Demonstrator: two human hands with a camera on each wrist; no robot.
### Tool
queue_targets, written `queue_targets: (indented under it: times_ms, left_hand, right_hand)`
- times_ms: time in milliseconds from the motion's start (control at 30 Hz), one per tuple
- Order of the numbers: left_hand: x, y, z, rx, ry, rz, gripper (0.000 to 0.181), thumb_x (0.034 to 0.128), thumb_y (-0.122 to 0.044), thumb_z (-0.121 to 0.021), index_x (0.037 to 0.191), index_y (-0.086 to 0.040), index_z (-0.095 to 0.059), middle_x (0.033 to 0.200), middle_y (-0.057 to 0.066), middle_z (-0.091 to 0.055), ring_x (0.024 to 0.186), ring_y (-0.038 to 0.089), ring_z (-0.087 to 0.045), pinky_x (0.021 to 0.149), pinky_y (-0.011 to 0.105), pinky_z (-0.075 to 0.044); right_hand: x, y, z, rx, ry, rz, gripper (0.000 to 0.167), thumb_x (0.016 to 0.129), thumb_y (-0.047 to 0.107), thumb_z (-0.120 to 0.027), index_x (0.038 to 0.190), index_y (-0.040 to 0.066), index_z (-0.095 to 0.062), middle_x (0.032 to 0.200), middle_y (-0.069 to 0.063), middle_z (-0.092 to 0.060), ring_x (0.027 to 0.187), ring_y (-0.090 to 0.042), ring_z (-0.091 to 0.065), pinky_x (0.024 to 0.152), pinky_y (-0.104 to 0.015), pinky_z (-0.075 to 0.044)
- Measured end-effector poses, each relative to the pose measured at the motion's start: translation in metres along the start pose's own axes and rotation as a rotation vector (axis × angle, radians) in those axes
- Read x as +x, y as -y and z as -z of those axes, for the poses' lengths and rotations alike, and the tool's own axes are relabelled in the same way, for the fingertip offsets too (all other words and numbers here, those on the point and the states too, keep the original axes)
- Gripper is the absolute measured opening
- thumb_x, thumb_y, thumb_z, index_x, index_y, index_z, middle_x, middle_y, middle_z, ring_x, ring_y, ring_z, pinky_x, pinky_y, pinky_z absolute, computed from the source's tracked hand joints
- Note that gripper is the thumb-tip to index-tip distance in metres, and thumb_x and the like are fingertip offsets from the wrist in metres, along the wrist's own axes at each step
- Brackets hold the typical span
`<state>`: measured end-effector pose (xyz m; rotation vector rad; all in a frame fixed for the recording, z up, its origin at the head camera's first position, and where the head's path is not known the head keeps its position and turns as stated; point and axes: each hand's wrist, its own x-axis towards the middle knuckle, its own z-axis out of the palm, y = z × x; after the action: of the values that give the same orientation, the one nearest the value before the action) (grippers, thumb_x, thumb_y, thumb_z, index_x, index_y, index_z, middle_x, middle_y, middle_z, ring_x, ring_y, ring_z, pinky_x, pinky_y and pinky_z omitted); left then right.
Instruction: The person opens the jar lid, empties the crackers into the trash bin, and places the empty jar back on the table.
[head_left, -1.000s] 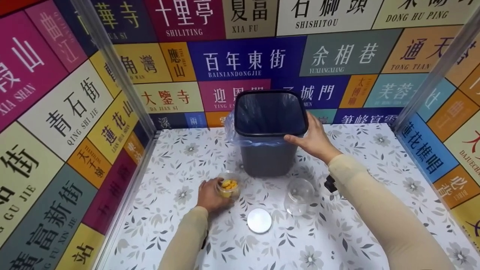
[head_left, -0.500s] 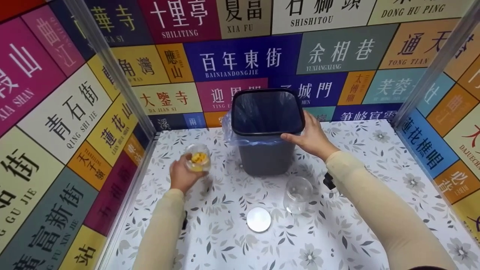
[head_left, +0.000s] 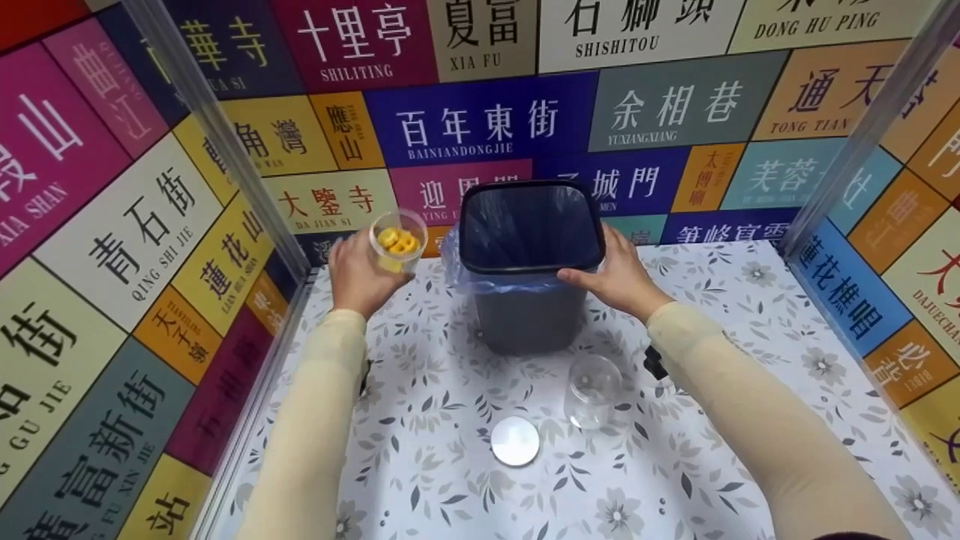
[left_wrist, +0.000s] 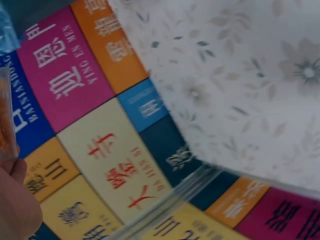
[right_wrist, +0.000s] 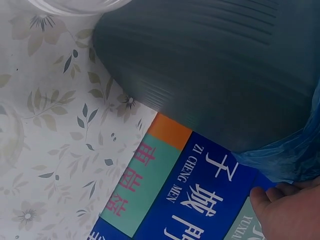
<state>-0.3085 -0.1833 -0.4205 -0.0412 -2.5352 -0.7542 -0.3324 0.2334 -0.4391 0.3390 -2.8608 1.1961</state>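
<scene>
Lifted to the left of the bin, a clear plastic cup holds yellow-orange pieces. My left hand grips it by the side; only a strip of the cup shows in the left wrist view. The grey trash bin stands upright on the table, lined with a blue bag folded over below its black rim. On the bin's right side rests my right hand, thumb at the front of the rim, fingers along the far right side. In the right wrist view the fingers touch the liner.
A second clear container stands on the flowered tabletop, in front of the bin and to the right. Left of it lies a round white lid. Panels with printed signs enclose the back and sides.
My left hand has carried the cup up and leftward off the table, to about the height of the bin's rim. The right hand keeps its hold; bin, lid and second container stay put.
</scene>
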Motion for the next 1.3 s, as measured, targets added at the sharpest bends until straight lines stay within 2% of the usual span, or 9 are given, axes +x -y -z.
queue_targets:
  times_ms: [200, 400, 500, 567, 767, 967, 1100, 1300]
  left_hand:
    - [0.028, -0.038, 0.006, 0.145, 0.005, -0.132, 0.087, 0.0628, -0.042, -0.088, 0.137, -0.013, -0.053, 0.131, 0.009, -0.059, 0.127, 0.028, -0.048, 0.119, 0.039, -0.006]
    - [0.044, -0.074, 0.001, 0.277, 0.024, -0.253, 0.077, 0.0718, -0.043, -0.079, 0.138, -0.015, -0.051, 0.131, 0.009, -0.057, 0.126, 0.029, -0.048, 0.120, 0.041, -0.006]
    - [0.049, -0.088, -0.005, 0.332, 0.030, -0.318, 0.068, 0.0758, -0.039, -0.075, 0.135, -0.015, -0.052, 0.126, 0.009, -0.058, 0.124, 0.029, -0.049, 0.120, 0.041, -0.008]
    - [0.051, -0.096, -0.009, 0.368, 0.038, -0.357, 0.066, 0.0743, -0.032, -0.074, 0.134, -0.015, -0.052, 0.124, 0.009, -0.058, 0.124, 0.029, -0.048, 0.120, 0.041, -0.009]
    - [0.055, -0.122, -0.022, 0.501, 0.107, -0.431, 0.080, 0.0636, -0.024, -0.077, 0.139, -0.014, -0.049, 0.128, 0.010, -0.055, 0.128, 0.030, -0.044, 0.120, 0.039, -0.001]
    - [0.055, -0.147, -0.040, 0.646, 0.198, -0.536, 0.089, 0.0651, -0.023, -0.079, 0.146, -0.014, -0.043, 0.138, 0.016, -0.051, 0.135, 0.034, -0.039, 0.119, 0.041, 0.006]
    - [0.054, -0.156, -0.050, 0.763, 0.241, -0.601, 0.084, 0.0728, -0.021, -0.075, 0.149, -0.012, -0.040, 0.144, 0.019, -0.045, 0.140, 0.037, -0.034, 0.119, 0.042, 0.009]
    - [0.054, -0.164, -0.061, 0.973, 0.265, -0.696, 0.055, 0.0958, -0.018, -0.052, 0.149, -0.010, -0.039, 0.147, 0.020, -0.042, 0.141, 0.037, -0.030, 0.119, 0.046, 0.007]
  right_hand:
    - [0.000, 0.001, 0.001, -0.009, -0.003, 0.014, 0.128, 0.071, 0.075, -0.070, 0.160, 0.008, -0.008, 0.163, -0.019, -0.010, 0.148, -0.036, -0.010, 0.117, -0.056, -0.015]
    - [-0.001, -0.001, 0.002, -0.028, 0.017, 0.011, 0.127, 0.073, 0.076, -0.068, 0.160, 0.008, -0.005, 0.163, -0.018, -0.008, 0.149, -0.036, -0.008, 0.116, -0.059, -0.015]
    - [-0.002, -0.001, 0.002, -0.030, 0.021, 0.010, 0.127, 0.073, 0.077, -0.067, 0.160, 0.007, -0.005, 0.163, -0.018, -0.007, 0.149, -0.037, -0.008, 0.116, -0.059, -0.016]
    - [-0.001, -0.001, 0.002, -0.030, 0.018, 0.014, 0.128, 0.072, 0.078, -0.067, 0.159, 0.007, -0.006, 0.163, -0.019, -0.008, 0.149, -0.037, -0.008, 0.116, -0.059, -0.016]
    - [0.000, 0.001, 0.001, -0.022, -0.006, 0.039, 0.128, 0.071, 0.076, -0.070, 0.159, 0.006, -0.009, 0.162, -0.020, -0.012, 0.148, -0.036, -0.011, 0.117, -0.056, -0.015]
    - [0.000, 0.001, 0.000, -0.020, -0.033, 0.055, 0.126, 0.071, 0.074, -0.071, 0.159, 0.005, -0.012, 0.162, -0.020, -0.014, 0.148, -0.035, -0.012, 0.118, -0.054, -0.015]
    - [0.000, 0.001, -0.001, -0.017, -0.043, 0.065, 0.125, 0.071, 0.074, -0.072, 0.159, 0.006, -0.013, 0.161, -0.019, -0.016, 0.147, -0.035, -0.014, 0.118, -0.053, -0.016]
    - [-0.001, 0.000, 0.000, -0.028, -0.034, 0.056, 0.126, 0.070, 0.076, -0.070, 0.159, 0.008, -0.013, 0.161, -0.019, -0.015, 0.147, -0.034, -0.014, 0.117, -0.055, -0.017]
